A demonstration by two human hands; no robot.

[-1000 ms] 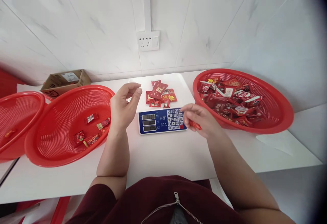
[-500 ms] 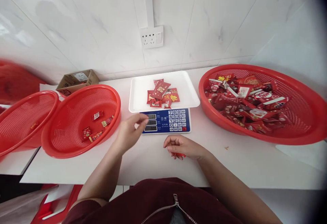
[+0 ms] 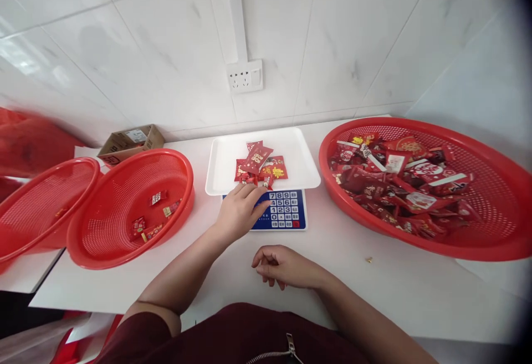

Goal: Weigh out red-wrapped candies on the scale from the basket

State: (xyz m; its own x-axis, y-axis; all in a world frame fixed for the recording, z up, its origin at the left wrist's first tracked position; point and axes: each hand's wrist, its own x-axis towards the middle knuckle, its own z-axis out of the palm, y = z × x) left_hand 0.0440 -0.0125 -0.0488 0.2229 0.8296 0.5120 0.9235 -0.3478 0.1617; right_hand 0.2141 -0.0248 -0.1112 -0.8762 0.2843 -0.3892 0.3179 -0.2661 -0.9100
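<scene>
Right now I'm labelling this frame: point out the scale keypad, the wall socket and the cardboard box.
Scale keypad (image 3: 286, 209), head view, on the number keys.
Wall socket (image 3: 245, 76), head view, middle of its white faceplate.
Cardboard box (image 3: 129, 143), head view, on its front flap.

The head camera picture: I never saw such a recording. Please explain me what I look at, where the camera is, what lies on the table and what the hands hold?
The camera sits on a person's head and looks down, so you see that person's own two bare arms; there is no machine. The left hand reaches over the scale, fingertips at the red packets piled on its white tray. The right hand rests curled on the white table; whether it holds anything cannot be seen. At right, a big red basket is full of packets. At left, two more red baskets: the nearer one holds a few packets. A cardboard box stands behind.
</scene>
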